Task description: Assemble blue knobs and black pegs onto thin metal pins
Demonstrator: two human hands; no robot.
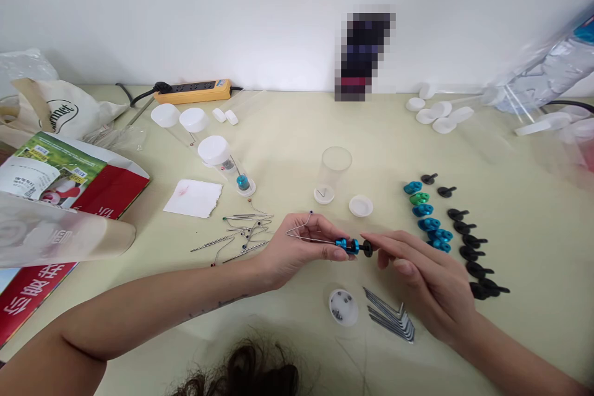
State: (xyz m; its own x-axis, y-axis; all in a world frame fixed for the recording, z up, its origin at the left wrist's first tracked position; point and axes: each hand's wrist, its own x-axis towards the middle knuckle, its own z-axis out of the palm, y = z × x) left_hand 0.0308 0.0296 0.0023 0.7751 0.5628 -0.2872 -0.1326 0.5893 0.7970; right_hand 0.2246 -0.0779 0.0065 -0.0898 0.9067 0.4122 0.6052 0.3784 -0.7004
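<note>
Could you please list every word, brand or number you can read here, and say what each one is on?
"urmet", on the cream bag; its beginning is hidden.
Chinese characters, on the red and green box; too tilted and partly covered to quote surely.
Small print, on the white slip; too blurred.
A mark, on the translucent cup; too blurred.
A label, on the yellow power strip; too small.

A: Light?
B: Bright, diffuse, source out of view. Wall palest low down, beyond the left hand and right hand. Faint, soft shadows on the table, nearer than the left hand.
A: Sharpness?
B: Fair around both hands. Far right of them, clear bottle stretched, smeared. Far left, tumbler also stretched. Dark device beyond the hands: coarsely pixelated.
</note>
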